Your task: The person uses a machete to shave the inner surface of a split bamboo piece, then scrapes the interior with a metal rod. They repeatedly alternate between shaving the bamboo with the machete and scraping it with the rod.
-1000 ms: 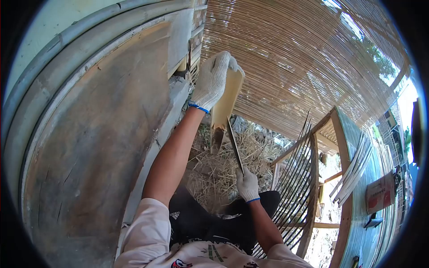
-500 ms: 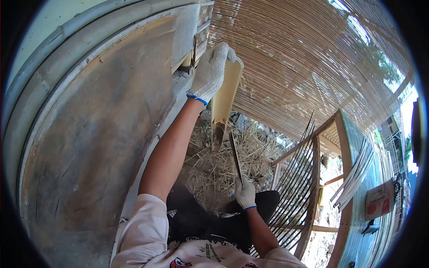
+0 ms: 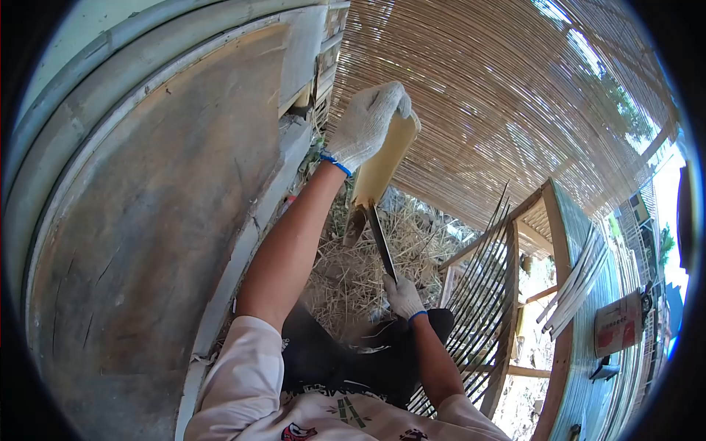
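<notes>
My left hand [image 3: 368, 123], in a white knit glove with a blue cuff, grips the top end of a split bamboo piece [image 3: 384, 163]. The bamboo slants downward, its pale hollow inside facing me, with a broken brown node partway down and a darker lower end. Lower and to the right, my right hand [image 3: 404, 297], gloved the same way, is closed around the handle end of a long, dark-bladed knife [image 3: 382, 242]. Its blade points up and left, the tip right at the broken node. The handle is mostly hidden by the glove.
Straw and shavings [image 3: 346, 283] litter the ground below. A large worn board [image 3: 154, 213] stands to the left, and a slatted bamboo screen [image 3: 471, 95] rises ahead. At right are a wooden frame with dark slats [image 3: 482, 316], pale strips [image 3: 581, 283] and a cardboard box [image 3: 618, 323].
The bamboo's top end has tilted to the right with my left hand. My right hand has risen slightly, and the knife tip has come over to the broken node.
</notes>
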A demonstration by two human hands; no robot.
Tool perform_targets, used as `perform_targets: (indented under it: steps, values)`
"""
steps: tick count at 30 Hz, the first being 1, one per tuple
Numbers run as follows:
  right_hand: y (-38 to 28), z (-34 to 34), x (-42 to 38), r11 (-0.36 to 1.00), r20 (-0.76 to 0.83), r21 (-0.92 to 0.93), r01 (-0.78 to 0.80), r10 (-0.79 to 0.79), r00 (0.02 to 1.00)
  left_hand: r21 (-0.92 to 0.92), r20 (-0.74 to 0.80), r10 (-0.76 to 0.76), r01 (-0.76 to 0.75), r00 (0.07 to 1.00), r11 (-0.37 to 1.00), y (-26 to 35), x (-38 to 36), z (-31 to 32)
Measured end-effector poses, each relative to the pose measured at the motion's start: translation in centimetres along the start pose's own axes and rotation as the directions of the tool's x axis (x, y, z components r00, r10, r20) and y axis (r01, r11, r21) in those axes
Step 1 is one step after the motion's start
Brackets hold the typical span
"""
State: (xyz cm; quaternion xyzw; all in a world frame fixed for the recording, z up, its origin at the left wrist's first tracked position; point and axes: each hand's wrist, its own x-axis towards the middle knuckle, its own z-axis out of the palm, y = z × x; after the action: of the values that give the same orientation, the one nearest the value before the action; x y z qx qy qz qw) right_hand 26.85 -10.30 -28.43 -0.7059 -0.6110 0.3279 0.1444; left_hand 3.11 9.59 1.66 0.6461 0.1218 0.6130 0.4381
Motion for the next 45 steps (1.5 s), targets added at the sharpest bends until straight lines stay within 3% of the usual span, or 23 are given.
perform_targets:
  steps: [1,2,3,4,5,7,9,10,11,15,17,18,19,21,23,27,29,33,35,36,37,39,45]
  values:
    - [0.1,-0.5,0.1,0.992,0.170,0.074,-0.101,0.088,0.981,-0.012,0.007,-0.009,0.009,1.000,1.000,0.4,-0.7,0.0]
    - [-3.5,-2.5,-2.4,0.996,0.174,-0.091,-0.005,0.020,0.985,-0.166,0.148,-0.084,0.108,0.985,0.980,1.4,-1.1,-0.1]
    - [-3.2,-2.3,-2.5,0.996,0.158,-0.090,-0.002,0.016,0.987,-0.292,0.298,-0.123,0.213,0.947,0.932,2.1,-0.7,-0.1]
    - [-2.8,-1.3,-2.9,0.981,0.065,-0.127,0.147,-0.140,0.988,-0.166,0.187,-0.030,0.062,0.982,0.984,1.2,-0.5,0.2]
    - [-2.3,-0.1,-3.3,0.942,-0.011,-0.177,0.284,-0.290,0.957,-0.164,0.194,-0.032,0.065,0.980,0.984,0.4,-0.6,0.2]
    - [-4.4,-0.2,-4.4,0.962,-0.043,-0.135,0.238,-0.246,0.968,-0.174,0.065,-0.015,0.027,0.998,0.984,0.8,-1.1,0.3]
    - [-5.4,0.1,-5.2,0.986,-0.194,-0.027,0.166,-0.169,0.966,-0.162,0.067,-0.046,0.056,0.997,0.985,0.1,-0.7,-0.3]
    - [-5.7,0.0,-5.2,0.990,-0.248,-0.030,0.139,-0.142,0.958,-0.084,-0.041,-0.053,0.050,0.998,0.995,-0.3,-0.3,-0.5]
    - [-5.6,-0.1,-5.0,0.990,-0.248,-0.034,0.140,-0.144,0.958,-0.005,-0.148,-0.050,0.050,0.988,0.999,-0.7,-0.1,-0.6]
    - [-6.6,-1.6,-4.9,0.984,-0.388,-0.053,0.170,-0.177,0.905,0.046,-0.251,-0.045,0.058,0.967,0.997,-0.7,0.4,-1.0]
    - [-7.3,-2.0,-5.0,0.917,-0.532,-0.020,0.399,-0.348,0.772,0.147,-0.235,0.018,0.017,0.972,0.989,-0.2,0.2,-0.8]
    - [-7.0,-1.7,-4.5,0.912,-0.538,0.003,0.410,-0.344,0.769,0.145,-0.233,0.013,0.022,0.972,0.989,0.0,0.3,-0.8]
    - [-6.1,-1.1,-3.5,0.916,-0.538,0.009,0.401,-0.334,0.774,0.163,-0.240,0.028,0.012,0.970,0.986,0.1,0.1,-0.6]
    - [-3.9,-0.5,0.1,0.975,-0.406,-0.190,0.112,-0.181,0.896,0.185,-0.238,0.059,-0.014,0.969,0.983,0.1,0.1,-0.4]
    - [-1.3,-0.1,0.1,0.982,-0.267,-0.185,0.023,-0.073,0.961,0.129,-0.227,0.019,0.010,0.974,0.992,-0.5,0.1,-1.3]
    - [-1.5,0.8,-2.8,0.988,-0.309,-0.141,0.058,-0.099,0.946,0.058,-0.193,0.033,-0.022,0.981,0.998,-0.9,-0.3,-1.8]
    - [-3.4,-0.2,-3.8,0.993,-0.326,-0.101,0.066,-0.096,0.941,0.128,-0.248,0.030,0.002,0.968,0.992,-0.1,-0.4,-0.9]
    - [-7.0,-2.2,-3.9,0.964,-0.514,0.018,0.265,-0.219,0.830,0.075,-0.176,0.044,-0.031,0.983,0.997,-0.9,0.5,-0.3]
    - [-6.9,-2.9,-3.2,0.868,-0.587,-0.010,0.497,-0.408,0.699,0.054,-0.148,0.037,-0.029,0.988,0.998,-0.9,0.5,0.2]
    - [-5.5,-2.5,-1.8,0.897,-0.589,-0.069,0.437,-0.390,0.708,0.064,-0.125,0.023,-0.015,0.992,0.998,-0.2,0.3,0.6]
    - [-6.2,-3.4,-1.2,0.969,-0.471,-0.169,0.181,-0.241,0.848,0.075,-0.100,0.013,-0.006,0.995,0.997,0.5,0.0,1.2]
    - [-3.5,-3.4,0.3,0.983,-0.359,-0.181,0.040,-0.104,0.927,0.070,-0.063,0.028,-0.024,0.998,0.997,0.2,-0.1,2.0]
    - [-3.0,-4.9,-0.2,0.987,-0.183,-0.141,0.072,-0.098,0.978,-0.044,0.062,0.026,-0.023,0.998,0.999,0.0,-0.8,1.4]
